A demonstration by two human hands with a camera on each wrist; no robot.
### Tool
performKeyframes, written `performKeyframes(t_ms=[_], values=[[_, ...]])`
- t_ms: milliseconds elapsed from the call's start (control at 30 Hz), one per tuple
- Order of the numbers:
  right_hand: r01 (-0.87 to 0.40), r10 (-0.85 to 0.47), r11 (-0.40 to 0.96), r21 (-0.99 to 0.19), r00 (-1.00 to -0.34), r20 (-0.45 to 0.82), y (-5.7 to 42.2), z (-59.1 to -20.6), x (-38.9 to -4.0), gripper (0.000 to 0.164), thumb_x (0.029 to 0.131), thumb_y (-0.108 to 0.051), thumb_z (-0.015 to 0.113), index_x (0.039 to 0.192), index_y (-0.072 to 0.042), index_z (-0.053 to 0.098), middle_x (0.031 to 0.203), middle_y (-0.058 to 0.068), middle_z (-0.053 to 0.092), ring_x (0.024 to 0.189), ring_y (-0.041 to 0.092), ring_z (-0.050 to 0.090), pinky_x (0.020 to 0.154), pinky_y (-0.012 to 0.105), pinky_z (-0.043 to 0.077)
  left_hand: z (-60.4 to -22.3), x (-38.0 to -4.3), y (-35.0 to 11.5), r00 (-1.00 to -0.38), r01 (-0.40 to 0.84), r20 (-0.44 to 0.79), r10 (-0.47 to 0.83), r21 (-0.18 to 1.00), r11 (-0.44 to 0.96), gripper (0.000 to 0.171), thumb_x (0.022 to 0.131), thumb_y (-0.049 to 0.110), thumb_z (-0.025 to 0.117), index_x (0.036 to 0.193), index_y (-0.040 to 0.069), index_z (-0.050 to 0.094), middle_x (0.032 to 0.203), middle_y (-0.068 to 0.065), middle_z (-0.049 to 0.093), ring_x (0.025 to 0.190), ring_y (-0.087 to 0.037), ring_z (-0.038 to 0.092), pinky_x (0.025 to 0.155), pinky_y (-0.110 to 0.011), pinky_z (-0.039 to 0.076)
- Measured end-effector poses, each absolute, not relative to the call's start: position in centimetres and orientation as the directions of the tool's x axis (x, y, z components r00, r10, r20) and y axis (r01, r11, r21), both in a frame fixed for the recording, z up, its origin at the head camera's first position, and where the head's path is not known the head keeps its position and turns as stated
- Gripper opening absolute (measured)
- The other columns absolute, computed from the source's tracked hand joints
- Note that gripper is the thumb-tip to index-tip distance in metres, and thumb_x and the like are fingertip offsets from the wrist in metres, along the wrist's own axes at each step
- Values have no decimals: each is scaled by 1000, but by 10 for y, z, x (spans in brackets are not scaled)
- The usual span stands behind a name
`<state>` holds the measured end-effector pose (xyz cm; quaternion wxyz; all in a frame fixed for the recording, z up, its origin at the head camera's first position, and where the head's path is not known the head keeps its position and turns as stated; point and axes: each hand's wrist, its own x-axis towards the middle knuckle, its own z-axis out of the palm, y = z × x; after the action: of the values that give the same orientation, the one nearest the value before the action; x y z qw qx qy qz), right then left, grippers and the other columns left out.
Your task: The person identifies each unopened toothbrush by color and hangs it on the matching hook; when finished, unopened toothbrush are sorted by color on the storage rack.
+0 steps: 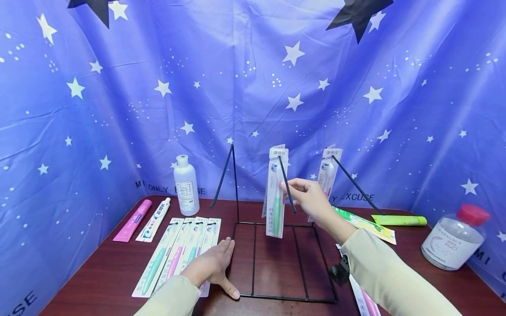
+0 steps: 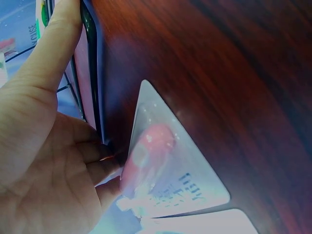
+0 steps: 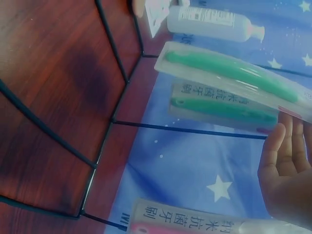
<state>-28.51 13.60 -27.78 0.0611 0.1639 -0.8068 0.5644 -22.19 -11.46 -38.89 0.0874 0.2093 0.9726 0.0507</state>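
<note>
A black wire rack (image 1: 253,259) stands on the table with three hook arms. On its middle hook hangs a boxed green toothbrush (image 1: 275,206) in a clear-fronted pack, with another pack behind it. My right hand (image 1: 310,199) pinches the front pack's right edge; in the right wrist view its fingertips (image 3: 287,124) meet that edge. More toothbrush packs (image 1: 327,171) hang from the right hook, while the left hook is bare. My left hand (image 1: 211,263) lies with fingers straight and thumb spread at the rack's left side, beside several flat toothbrush packs (image 1: 158,259).
A white bottle (image 1: 186,186), a pink tube (image 1: 132,220) and a white toothpaste tube (image 1: 153,219) are at the left. On the right are a green-yellow pack (image 1: 367,224), a lime tube (image 1: 399,220), a red-capped bottle (image 1: 452,239) and a pink toothbrush pack (image 1: 365,298).
</note>
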Motion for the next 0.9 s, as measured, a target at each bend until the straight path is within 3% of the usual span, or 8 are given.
performKeyframes(t_ms=[300, 533, 767, 900], values=[[-264, -180, 279, -923, -959, 219, 134, -278, -299, 44, 83, -45, 61, 99, -4, 66, 91, 9, 66, 91, 26, 59, 74, 36, 51, -387, -221, -114, -898, 396, -148, 414, 133, 908, 128, 44, 62, 78, 138, -9, 26, 143, -26, 25, 132, -36, 24, 106, -43, 23], [-243, -167, 294, -924, -965, 201, 135, -276, -297, 43, 85, -41, 60, 111, -7, 61, 106, 9, 63, 102, 25, 57, 80, 38, 50, -387, -221, -113, -898, 400, -145, 416, 124, 908, 129, 44, 62, 78, 137, -9, 26, 142, -26, 25, 131, -36, 24, 106, -43, 23], [-258, -279, 330, -908, -946, 167, 156, -272, -279, 47, 85, -39, 61, 119, -7, 56, 118, 12, 57, 103, 23, 56, 81, 42, 50, -386, -221, -114, -899, 393, -147, 412, 143, 908, 128, 44, 61, 79, 137, -9, 26, 142, -26, 25, 132, -36, 24, 107, -42, 22], [-291, -331, 357, -887, -928, 171, 179, -270, -266, 44, 87, -34, 60, 118, -3, 57, 117, 14, 58, 100, 24, 59, 79, 42, 50, -386, -220, -114, -898, 395, -145, 416, 156, 905, 128, 44, 61, 79, 137, -10, 27, 142, -27, 25, 131, -36, 24, 107, -42, 22]])
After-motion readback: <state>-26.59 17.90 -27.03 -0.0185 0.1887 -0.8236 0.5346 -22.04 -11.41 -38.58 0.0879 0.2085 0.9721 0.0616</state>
